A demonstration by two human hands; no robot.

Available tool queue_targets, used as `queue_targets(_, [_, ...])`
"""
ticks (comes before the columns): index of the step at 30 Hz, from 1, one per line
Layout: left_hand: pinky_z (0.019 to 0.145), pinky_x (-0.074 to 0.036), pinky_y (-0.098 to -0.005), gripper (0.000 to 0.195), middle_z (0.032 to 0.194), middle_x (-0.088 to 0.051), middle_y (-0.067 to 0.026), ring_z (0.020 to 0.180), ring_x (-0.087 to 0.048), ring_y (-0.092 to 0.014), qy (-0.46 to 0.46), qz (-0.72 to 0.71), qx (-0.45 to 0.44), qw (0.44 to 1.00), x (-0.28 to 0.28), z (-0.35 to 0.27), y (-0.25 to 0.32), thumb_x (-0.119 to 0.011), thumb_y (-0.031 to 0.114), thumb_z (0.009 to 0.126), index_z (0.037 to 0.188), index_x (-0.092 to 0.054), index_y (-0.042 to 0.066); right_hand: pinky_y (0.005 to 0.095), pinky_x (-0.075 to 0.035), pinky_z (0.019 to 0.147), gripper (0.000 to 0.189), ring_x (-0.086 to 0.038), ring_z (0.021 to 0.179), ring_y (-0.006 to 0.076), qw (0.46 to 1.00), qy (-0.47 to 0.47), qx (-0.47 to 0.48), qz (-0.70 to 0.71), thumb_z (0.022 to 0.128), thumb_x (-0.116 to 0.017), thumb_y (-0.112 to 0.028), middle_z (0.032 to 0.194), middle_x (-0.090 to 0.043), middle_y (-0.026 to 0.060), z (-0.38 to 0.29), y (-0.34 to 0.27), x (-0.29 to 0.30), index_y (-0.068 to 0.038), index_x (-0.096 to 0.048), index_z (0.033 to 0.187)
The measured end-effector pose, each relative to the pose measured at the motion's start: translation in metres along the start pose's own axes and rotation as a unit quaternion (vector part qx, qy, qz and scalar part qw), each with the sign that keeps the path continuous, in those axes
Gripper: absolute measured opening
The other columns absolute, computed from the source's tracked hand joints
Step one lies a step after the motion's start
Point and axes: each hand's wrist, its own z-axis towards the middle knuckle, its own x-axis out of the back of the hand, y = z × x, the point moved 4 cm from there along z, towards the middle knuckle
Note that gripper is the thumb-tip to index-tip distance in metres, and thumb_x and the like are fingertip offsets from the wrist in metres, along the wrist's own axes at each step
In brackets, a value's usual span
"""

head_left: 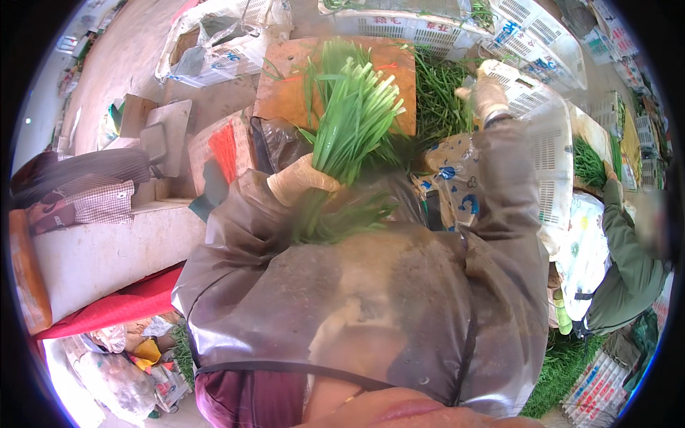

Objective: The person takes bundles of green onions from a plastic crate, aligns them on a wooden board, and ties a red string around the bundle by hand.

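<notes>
My left hand (302, 181), in a pale glove, grips a bunch of long flat green leaves (348, 128) that look like garlic chives. Their pale cut ends point up and away from me, and the leaf tips droop blurred over my apron. Behind the bunch lies an orange-brown board (286, 59). To the right, my gloved right hand (488, 96) is at the near rim of a white plastic crate (546, 128), its thumb spread from the fingers and nothing seen in it. Loose chives (441, 91) lie heaped just left of that hand.
A bundle of red ties (223, 150) lies left of the board. White crates (230, 59) stand beyond. At right, a co-worker's hand (610, 170) touches more chives (588, 160). A patterned plastic bag (455, 176) sits under my right forearm. Clothing (101, 200) lies on a ledge at left.
</notes>
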Motion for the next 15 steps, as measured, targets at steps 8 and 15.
queue_targets(8, [0.076, -0.048, -0.0289, 0.044, 0.097, -0.063, -0.0048, 0.085, -0.059, -0.015, -0.023, 0.068, -0.059, 0.996, -0.007, 0.020, 0.001, -0.073, -0.001, 0.070, 0.113, -0.060, 0.002, 0.0387, -0.046, 0.094, 0.020, -0.061, 0.101, 0.0245, 0.903, 0.056, 0.372, 0.205, 0.072, -0.067, -0.014, 0.099, -0.067, 0.0022, -0.065, -0.162, 0.052, -0.017, -0.068, 0.092])
queue_targets(15, [0.090, -0.046, -0.0355, 0.072, 0.113, -0.062, -0.0060, 0.101, -0.058, -0.019, 0.042, 0.171, -0.117, 0.977, 0.025, 0.031, -0.017, -0.075, 0.004, 0.070, 0.135, -0.045, 0.004, 0.0431, -0.043, 0.097, 0.062, -0.056, 0.113, 0.0336, 0.912, 0.201, 0.328, 0.144, 0.079, -0.069, -0.051, 0.123, -0.059, 0.0185, -0.066, -0.159, 0.078, -0.006, -0.061, 0.120])
